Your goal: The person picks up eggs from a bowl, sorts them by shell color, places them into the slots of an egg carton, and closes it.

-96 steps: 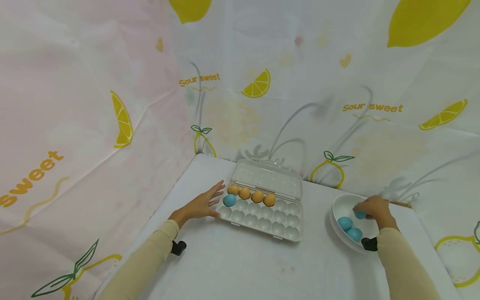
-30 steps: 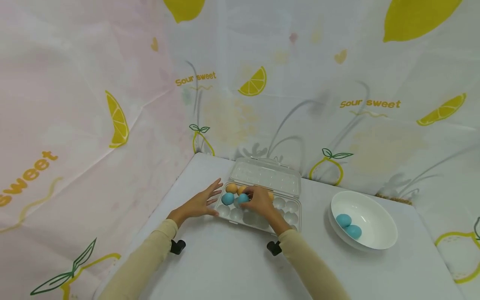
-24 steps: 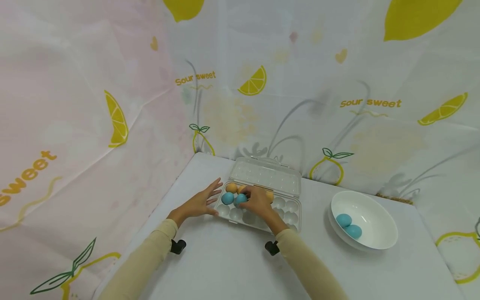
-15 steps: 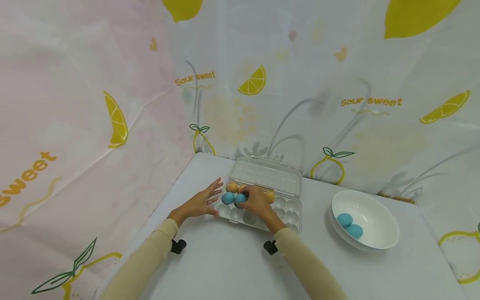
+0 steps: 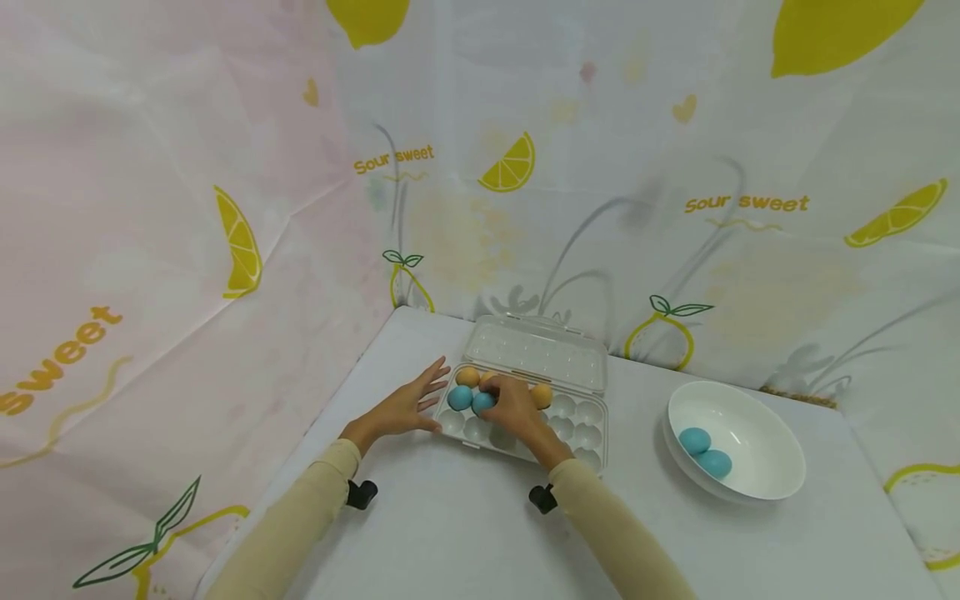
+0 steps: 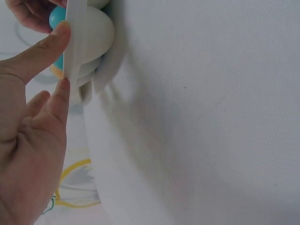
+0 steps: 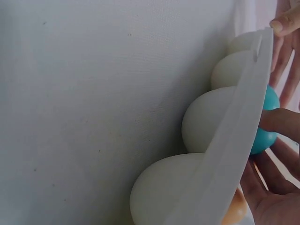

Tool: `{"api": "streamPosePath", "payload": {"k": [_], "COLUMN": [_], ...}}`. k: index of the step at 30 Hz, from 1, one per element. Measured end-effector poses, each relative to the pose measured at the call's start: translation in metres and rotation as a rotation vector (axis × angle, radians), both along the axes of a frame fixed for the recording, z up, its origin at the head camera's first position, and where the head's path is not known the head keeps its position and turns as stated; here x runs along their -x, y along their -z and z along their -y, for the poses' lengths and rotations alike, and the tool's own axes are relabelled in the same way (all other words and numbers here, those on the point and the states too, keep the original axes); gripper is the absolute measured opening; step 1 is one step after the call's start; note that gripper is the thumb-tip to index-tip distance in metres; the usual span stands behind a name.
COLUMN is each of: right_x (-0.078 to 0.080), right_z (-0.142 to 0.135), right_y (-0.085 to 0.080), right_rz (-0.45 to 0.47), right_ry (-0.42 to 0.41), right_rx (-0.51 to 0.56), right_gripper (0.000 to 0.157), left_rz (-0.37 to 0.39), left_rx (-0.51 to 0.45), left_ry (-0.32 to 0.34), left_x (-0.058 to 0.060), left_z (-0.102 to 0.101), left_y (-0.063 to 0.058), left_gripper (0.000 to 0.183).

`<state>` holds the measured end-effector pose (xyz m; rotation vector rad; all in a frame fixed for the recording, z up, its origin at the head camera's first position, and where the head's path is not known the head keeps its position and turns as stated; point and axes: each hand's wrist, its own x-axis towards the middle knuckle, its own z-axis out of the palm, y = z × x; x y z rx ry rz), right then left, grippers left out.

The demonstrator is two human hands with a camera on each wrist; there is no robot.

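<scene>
A white plastic egg carton (image 5: 602, 462) lies with its clear lid (image 5: 536, 352) folded back. My right hand (image 5: 522, 412) pinches a blue egg (image 5: 483, 405) at a cup in the second row, beside another blue egg (image 5: 460, 398). Orange egg-shaped pieces (image 5: 542, 396) sit in the back row, partly covered by that hand. My left hand (image 5: 397, 410) stays at the carton's left end with fingers spread. In the left wrist view its thumb (image 6: 49, 47) and a fingertip touch the carton's rim. Between thumb and fingers, the held egg (image 7: 263, 140) shows in the right wrist view.
A white bowl (image 5: 772, 458) with two blue eggs (image 5: 705, 452) stands on the right of the white table (image 5: 465, 533). Lemon-printed cloth (image 5: 600, 150) hangs close behind the carton and to its left. A brown rope-like strip (image 5: 798, 397) lies along the back edge.
My right hand has carried a blue egg leftward from the bowl to the carton, then lowered it slightly at the second row. Two eggs stay in the bowl. The left hand has hardly moved.
</scene>
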<state>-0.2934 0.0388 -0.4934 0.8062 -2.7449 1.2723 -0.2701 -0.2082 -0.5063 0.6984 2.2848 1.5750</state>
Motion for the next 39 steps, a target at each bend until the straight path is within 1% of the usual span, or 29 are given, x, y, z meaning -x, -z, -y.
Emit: {"api": "streamPosePath", "payload": {"k": [3, 6, 9, 13, 17, 22, 27, 30, 35, 39], "right_x": [-0.001, -0.002, 0.0, 0.005, 0.015, 0.023, 0.024, 0.023, 0.023, 0.023], "right_z": [-0.004, -0.012, -0.022, -0.041, -0.066, -0.101, -0.137, -0.158, -0.196, -0.225], "right_y": [-0.001, -0.007, -0.016, -0.034, -0.051, -0.067, -0.08, -0.087, -0.092, -0.095], "right_rz": [0.019, -0.002, -0.053, -0.119, -0.19, -0.262, -0.279, -0.283, -0.284, -0.253], "right_ry": [0.007, 0.033, 0.063, 0.092, 0.128, 0.19, 0.264, 0.311, 0.384, 0.422], "right_rx": [0.025, 0.049, 0.075, 0.095, 0.05, 0.019, -0.006, -0.028, -0.088, -0.142], "right_gripper": [0.034, 0.029, 0.023, 0.02, 0.018, 0.017, 0.017, 0.017, 0.018, 0.019], "left_rz": [-0.005, 0.0, 0.009, 0.006, 0.002, 0.004, 0.01, 0.011, 0.01, 0.01], "left_rx": [-0.003, 0.006, 0.018, 0.017, 0.012, 0.011, 0.013, 0.019, 0.038, 0.029], "left_ry": [0.005, 0.003, -0.007, -0.017, -0.01, -0.007, -0.016, -0.022, -0.024, -0.025], "left_x": [0.001, 0.001, 0.0, -0.001, 0.0, 0.002, 0.001, 0.001, 0.001, 0.004], "left_z": [-0.002, -0.003, -0.004, -0.004, -0.004, -0.002, -0.001, -0.002, -0.003, 0.0], "left_y": [0.003, 0.005, 0.007, 0.004, 0.002, 0.003, 0.007, 0.007, 0.005, 0.003], "left_gripper": [0.124, 0.124, 0.125, 0.125, 0.124, 0.124, 0.125, 0.125, 0.125, 0.126]}}
